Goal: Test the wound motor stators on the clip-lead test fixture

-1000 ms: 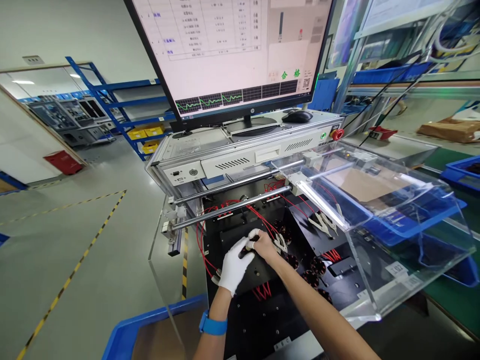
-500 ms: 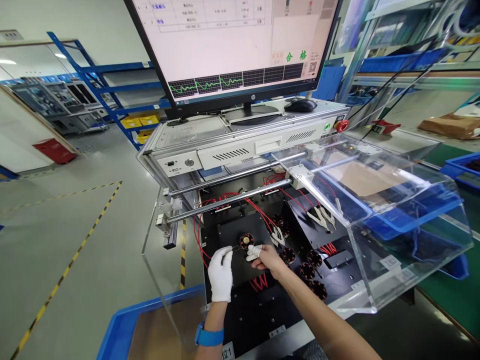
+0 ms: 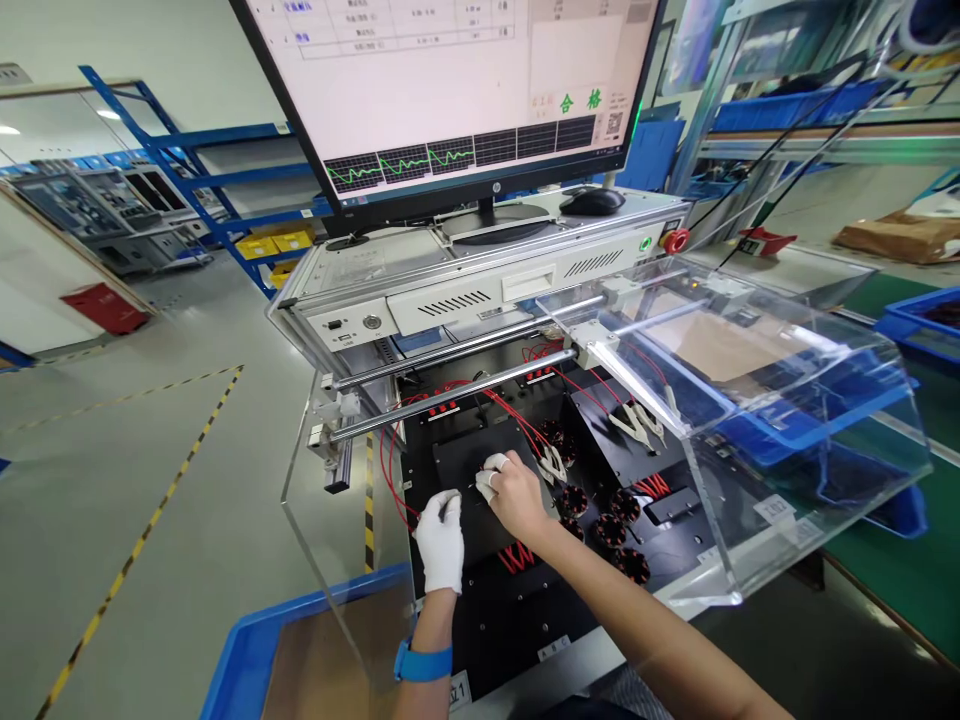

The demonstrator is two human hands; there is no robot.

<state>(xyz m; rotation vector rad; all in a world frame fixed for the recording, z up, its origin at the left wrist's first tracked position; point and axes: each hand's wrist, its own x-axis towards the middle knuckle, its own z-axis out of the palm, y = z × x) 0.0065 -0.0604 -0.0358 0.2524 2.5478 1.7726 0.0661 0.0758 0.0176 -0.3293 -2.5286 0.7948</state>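
My left hand (image 3: 441, 535), in a white glove, rests on the black test plate (image 3: 525, 610) beside the red wires (image 3: 390, 470). Its fingers pinch a thin lead that runs towards my right hand. My right hand (image 3: 516, 492), bare with white finger cots, is curled over a small round motor at the middle of the plate and hides most of it. Metal clips (image 3: 555, 463) on red wires lie just right of that hand. Several dark round motors (image 3: 609, 530) sit in a row on the plate further right.
A clear acrylic cover (image 3: 750, 440) stands swung open to the right. Two steel rails (image 3: 450, 395) cross above the plate. Behind them are a grey control box (image 3: 480, 290), a monitor (image 3: 450, 90) and a mouse (image 3: 592, 201). A blue bin (image 3: 247, 660) is at the lower left.
My hands, together on the motor a second ago, came apart. The left one drew back to the left, and the right one has closed over the motor again.
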